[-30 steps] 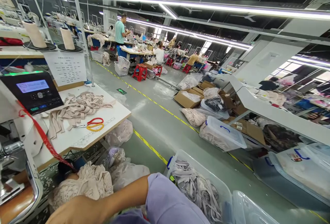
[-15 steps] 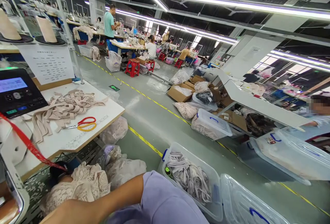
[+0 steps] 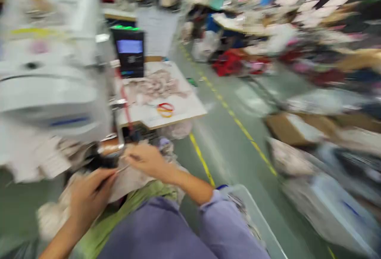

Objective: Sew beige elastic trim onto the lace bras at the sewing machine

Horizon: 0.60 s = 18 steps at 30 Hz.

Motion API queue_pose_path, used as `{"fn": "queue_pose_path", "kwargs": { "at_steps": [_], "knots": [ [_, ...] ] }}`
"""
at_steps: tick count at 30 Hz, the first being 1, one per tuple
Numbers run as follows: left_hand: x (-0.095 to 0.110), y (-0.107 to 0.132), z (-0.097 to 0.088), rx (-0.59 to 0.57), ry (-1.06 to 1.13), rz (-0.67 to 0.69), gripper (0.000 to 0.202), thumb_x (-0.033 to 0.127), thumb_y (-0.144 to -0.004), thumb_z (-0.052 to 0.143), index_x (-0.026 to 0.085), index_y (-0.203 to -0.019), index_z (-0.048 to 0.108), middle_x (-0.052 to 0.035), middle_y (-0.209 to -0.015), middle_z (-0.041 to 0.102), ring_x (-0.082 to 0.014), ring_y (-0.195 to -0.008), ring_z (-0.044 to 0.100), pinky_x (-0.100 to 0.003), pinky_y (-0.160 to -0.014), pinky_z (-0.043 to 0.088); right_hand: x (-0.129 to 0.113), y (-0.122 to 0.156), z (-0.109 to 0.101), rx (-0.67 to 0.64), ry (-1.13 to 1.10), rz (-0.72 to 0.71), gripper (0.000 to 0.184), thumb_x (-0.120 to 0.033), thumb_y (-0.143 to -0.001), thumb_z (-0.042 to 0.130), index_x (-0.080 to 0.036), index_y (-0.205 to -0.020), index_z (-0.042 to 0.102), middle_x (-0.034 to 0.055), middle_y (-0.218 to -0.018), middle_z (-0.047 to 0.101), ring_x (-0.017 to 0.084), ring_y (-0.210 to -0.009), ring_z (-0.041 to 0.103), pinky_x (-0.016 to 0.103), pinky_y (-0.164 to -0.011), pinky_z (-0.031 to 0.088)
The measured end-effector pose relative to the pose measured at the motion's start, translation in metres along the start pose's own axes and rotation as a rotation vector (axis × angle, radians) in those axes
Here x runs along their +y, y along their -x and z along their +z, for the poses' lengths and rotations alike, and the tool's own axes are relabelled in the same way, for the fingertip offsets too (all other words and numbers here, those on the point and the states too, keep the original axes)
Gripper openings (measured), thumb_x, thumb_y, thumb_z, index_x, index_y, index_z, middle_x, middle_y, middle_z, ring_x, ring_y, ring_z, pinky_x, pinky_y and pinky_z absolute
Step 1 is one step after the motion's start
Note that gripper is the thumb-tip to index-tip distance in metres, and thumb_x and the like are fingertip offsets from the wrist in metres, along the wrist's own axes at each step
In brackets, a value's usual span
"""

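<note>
We hold a pale beige piece of thin fabric (image 3: 129,182) stretched between both hands, just in front of the white, round-bodied sewing machine (image 3: 50,100).
Our left hand (image 3: 91,195) seems to pinch the fabric's edge between thumb and fingers, and our right hand (image 3: 150,163) has its fingers closed on the same edge, though blur hides the exact fingertip contact; we judge that two holding points keep the edge taut and the rest hanging free over our lap. The red-and-yellow-handled metal scissors (image 3: 165,110) lie on the white, wood-edged tabletop (image 3: 189,110), beside the loose heap of beige fabric strips (image 3: 157,86), presumably so both stay within easy reach.
</note>
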State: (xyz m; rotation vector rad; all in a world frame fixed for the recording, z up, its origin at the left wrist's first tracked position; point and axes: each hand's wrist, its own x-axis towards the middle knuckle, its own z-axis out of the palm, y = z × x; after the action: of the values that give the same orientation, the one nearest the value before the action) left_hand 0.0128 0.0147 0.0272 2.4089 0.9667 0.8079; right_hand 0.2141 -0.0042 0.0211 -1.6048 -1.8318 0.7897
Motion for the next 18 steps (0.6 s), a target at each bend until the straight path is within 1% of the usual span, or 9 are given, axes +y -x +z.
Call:
{"fn": "queue_pose_path", "kwargs": {
  "at_steps": [1, 2, 4, 7, 9, 12, 15, 18],
  "knots": [
    [-0.005, 0.008, -0.001, 0.020, -0.023, -0.027, 0.021, 0.031, -0.098, 0.054, 0.022, -0.092, 0.072, 0.0007, -0.075, 0.073, -0.0117, -0.061, 0.064, -0.020, -0.056, 0.048, 0.004, -0.003, 0.003, -0.034, -0.041, -0.064, 0.019, -0.030, -0.095, 0.057, -0.021, -0.087, 0.072, -0.0019, -0.083, 0.074, 0.009, -0.079, 0.065, 0.018, -0.076, 0.045],
    [-0.010, 0.013, -0.001, -0.003, -0.034, -0.041, 0.022, 0.031, -0.098, 0.054, 0.021, -0.092, 0.073, -0.0009, -0.078, 0.074, -0.0123, -0.064, 0.066, -0.021, -0.060, 0.050, 0.009, -0.007, 0.006, -0.049, -0.084, -0.106, 0.019, -0.029, -0.095, 0.055, -0.020, -0.089, 0.072, 0.0003, -0.085, 0.073, 0.010, -0.080, 0.065, 0.020, -0.076, 0.045],
    [-0.019, 0.016, -0.001, -0.027, -0.024, -0.076, 0.025, 0.032, -0.098, 0.053, 0.020, -0.092, 0.074, -0.0018, -0.076, 0.075, -0.0120, -0.065, 0.067, -0.021, -0.062, 0.050, 0.016, -0.013, 0.013, -0.088, -0.159, -0.137, 0.018, -0.028, -0.094, 0.056, -0.019, -0.090, 0.071, 0.0010, -0.083, 0.072, 0.012, -0.077, 0.063, 0.022, -0.073, 0.043],
    [-0.023, 0.015, -0.002, -0.036, 0.009, -0.132, 0.027, 0.034, -0.099, 0.052, 0.020, -0.094, 0.074, -0.0018, -0.072, 0.073, -0.0115, -0.063, 0.066, -0.020, -0.062, 0.049, 0.015, -0.012, 0.018, -0.180, -0.211, -0.102, 0.018, -0.027, -0.092, 0.057, -0.019, -0.084, 0.071, -0.0010, -0.076, 0.068, 0.011, -0.070, 0.059, 0.022, -0.066, 0.039],
    [-0.022, 0.015, -0.002, -0.025, 0.032, -0.131, 0.027, 0.034, -0.099, 0.052, 0.019, -0.093, 0.074, -0.0014, -0.071, 0.073, -0.0113, -0.062, 0.065, -0.020, -0.061, 0.049, 0.011, -0.010, 0.017, -0.227, -0.228, -0.071, 0.018, -0.028, -0.091, 0.057, -0.019, -0.082, 0.070, -0.0015, -0.074, 0.066, 0.011, -0.068, 0.057, 0.022, -0.064, 0.039],
    [-0.023, 0.017, -0.003, -0.020, 0.057, -0.114, 0.024, 0.031, -0.099, 0.053, 0.019, -0.092, 0.073, -0.0009, -0.070, 0.073, -0.0108, -0.061, 0.065, -0.020, -0.060, 0.048, 0.005, -0.012, 0.014, -0.296, -0.295, -0.014, 0.019, -0.029, -0.091, 0.057, -0.019, -0.082, 0.070, -0.0010, -0.073, 0.067, 0.011, -0.067, 0.057, 0.022, -0.065, 0.040],
    [-0.026, 0.019, -0.002, -0.034, 0.071, -0.147, 0.022, 0.030, -0.098, 0.055, 0.021, -0.092, 0.074, -0.0003, -0.070, 0.073, -0.0107, -0.061, 0.065, -0.019, -0.060, 0.047, 0.004, -0.015, 0.011, -0.388, -0.383, 0.063, 0.022, -0.032, -0.093, 0.055, -0.018, -0.083, 0.070, 0.0001, -0.073, 0.068, 0.011, -0.061, 0.055, 0.022, -0.057, 0.039],
    [-0.028, 0.020, -0.002, -0.057, 0.093, -0.175, 0.022, 0.029, -0.098, 0.054, 0.022, -0.094, 0.075, -0.0009, -0.071, 0.073, -0.0112, -0.063, 0.065, -0.020, -0.062, 0.048, 0.003, -0.017, 0.009, -0.436, -0.399, 0.071, 0.021, -0.032, -0.093, 0.056, -0.019, -0.085, 0.070, 0.0004, -0.075, 0.070, 0.011, -0.062, 0.057, 0.022, -0.057, 0.040]
  ]
}}
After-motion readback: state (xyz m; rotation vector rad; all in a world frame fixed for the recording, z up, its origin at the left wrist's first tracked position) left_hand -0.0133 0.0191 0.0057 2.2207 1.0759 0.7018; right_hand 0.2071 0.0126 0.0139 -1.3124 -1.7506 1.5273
